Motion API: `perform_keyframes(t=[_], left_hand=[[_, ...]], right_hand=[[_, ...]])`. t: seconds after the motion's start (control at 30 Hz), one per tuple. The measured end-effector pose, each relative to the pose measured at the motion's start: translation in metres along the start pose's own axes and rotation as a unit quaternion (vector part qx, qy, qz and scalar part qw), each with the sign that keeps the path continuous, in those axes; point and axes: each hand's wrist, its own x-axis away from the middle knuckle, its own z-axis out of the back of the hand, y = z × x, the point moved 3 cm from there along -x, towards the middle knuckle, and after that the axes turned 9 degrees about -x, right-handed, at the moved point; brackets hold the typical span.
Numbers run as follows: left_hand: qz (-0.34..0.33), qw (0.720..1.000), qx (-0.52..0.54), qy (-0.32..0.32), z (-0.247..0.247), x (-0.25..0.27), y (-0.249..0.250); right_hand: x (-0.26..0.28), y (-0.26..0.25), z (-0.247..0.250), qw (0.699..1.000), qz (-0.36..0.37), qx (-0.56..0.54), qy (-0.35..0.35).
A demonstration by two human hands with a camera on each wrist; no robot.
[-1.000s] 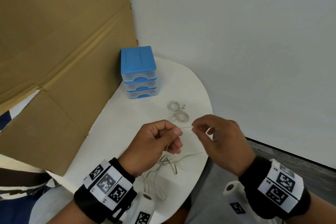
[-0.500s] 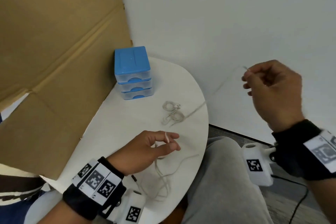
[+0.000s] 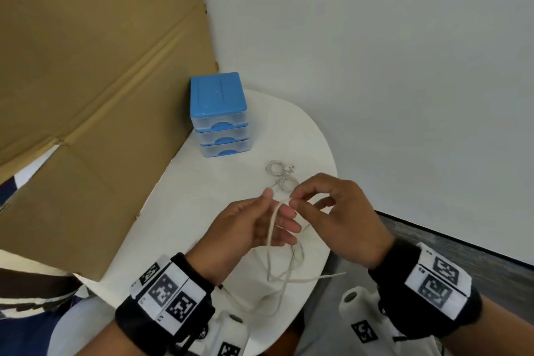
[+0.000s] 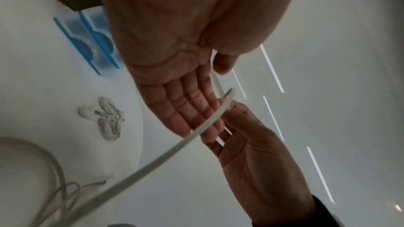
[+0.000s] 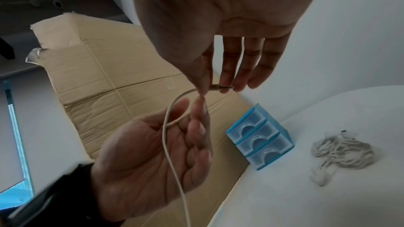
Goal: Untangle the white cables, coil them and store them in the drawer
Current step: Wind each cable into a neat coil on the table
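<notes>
White and rounded, the counter (image 3: 219,211) stands in a corner, with a pale wall behind it and a flattened cardboard sheet (image 3: 95,72) along one side. Against the cardboard sits the blue drawer unit (image 3: 220,115), its three clear drawers closed. Near the drawer unit, toward the person, two coiled white cables (image 3: 281,175) lie on the counter. Nearer the person than those coils, both hands work on a loose white cable (image 3: 271,230). The left hand (image 3: 245,231) is held out with straight fingers, the cable running across the palm. The right hand (image 3: 341,217) has its grip clamped on the cable's plug end, pinched between thumb and fingertips. The cable's slack trails in loops on the counter near the person.
</notes>
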Motion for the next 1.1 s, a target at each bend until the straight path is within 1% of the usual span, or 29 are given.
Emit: perform_keyframes(t=[0.07, 0.13, 0.2, 0.27, 0.33, 0.4, 0.47, 0.5, 0.53, 0.57, 0.6, 0.63, 0.67, 0.7, 0.73, 0.8, 0.87, 0.93, 0.97, 1.03, 1.1], left_hand=[[0.031, 0.999, 0.011, -0.017, 0.002, 0.0, -0.001], [0.046, 0.998, 0.023, -0.041, 0.001, 0.002, -0.002], [0.048, 0.997, 0.048, -0.048, -0.001, 0.002, -0.002], [0.047, 0.994, 0.091, -0.041, -0.002, 0.001, -0.003], [0.044, 0.989, 0.14, -0.023, 0.001, 0.0, -0.003], [0.03, 0.986, 0.162, -0.008, 0.005, -0.001, -0.002], [-0.003, 0.986, 0.164, 0.013, 0.009, -0.002, 0.001], [-0.022, 0.986, 0.165, 0.031, 0.011, -0.003, 0.002], [-0.041, 0.984, 0.165, 0.049, 0.013, -0.004, 0.003], [-0.058, 0.983, 0.161, 0.068, 0.016, -0.004, 0.005], [-0.073, 0.982, 0.15, 0.085, 0.02, -0.004, 0.006], [-0.083, 0.982, 0.134, 0.1, 0.023, -0.004, 0.007], [-0.088, 0.983, 0.114, 0.109, 0.026, -0.004, 0.007], [-0.088, 0.986, 0.091, 0.109, 0.028, -0.003, 0.008], [-0.082, 0.99, 0.064, 0.096, 0.028, -0.002, 0.009], [-0.063, 0.997, 0.006, 0.045, 0.024, 0.001, 0.01], [-0.047, 0.998, -0.031, 0.001, 0.018, 0.005, 0.01], [-0.034, 0.998, -0.045, -0.032, 0.012, 0.006, 0.009], [-0.028, 0.998, -0.046, -0.044, 0.01, 0.007, 0.008], [-0.023, 0.998, -0.03, -0.058, 0.007, 0.008, 0.009], [-0.029, 0.998, 0.032, -0.051, 0.006, 0.01, 0.014]], right_hand=[[0.0, -0.005, 0.001, 1.0, 0.028, -0.008, 0.002], [0.004, -0.01, -0.002, 0.998, 0.057, -0.008, -0.023], [0.007, -0.01, -0.006, 0.997, 0.055, -0.005, -0.045], [0.009, -0.01, -0.008, 0.997, 0.045, -0.01, -0.061], [0.012, -0.012, -0.011, 0.996, 0.039, -0.036, -0.073], [0.015, -0.013, -0.015, 0.994, 0.024, -0.079, -0.077], [0.019, -0.015, -0.022, 0.988, -0.002, -0.143, -0.065], [0.02, -0.014, -0.025, 0.979, -0.031, -0.192, -0.057], [0.021, -0.012, -0.028, 0.964, -0.078, -0.25, -0.054], [0.022, -0.011, -0.032, 0.94, -0.133, -0.308, -0.06], [0.023, -0.011, -0.034, 0.92, -0.176, -0.345, -0.065], [0.022, -0.013, -0.033, 0.917, -0.193, -0.344, -0.06], [0.02, -0.013, -0.029, 0.934, -0.183, -0.303, -0.044], [0.017, -0.013, -0.023, 0.956, -0.157, -0.247, -0.023], [0.014, -0.012, -0.016, 0.974, -0.123, -0.193, -0.009], [0.007, -0.016, -0.005, 0.99, -0.059, -0.124, -0.012], [0.004, -0.021, 0.002, 0.995, -0.016, -0.082, -0.056], [0.003, -0.027, 0.005, 0.993, -0.005, -0.051, -0.106], [0.003, -0.027, 0.006, 0.992, -0.001, -0.043, -0.119], [0.0, -0.025, 0.008, 0.994, 0.003, -0.04, -0.106], [-0.004, -0.015, 0.011, 0.997, 0.001, -0.052, -0.063]])
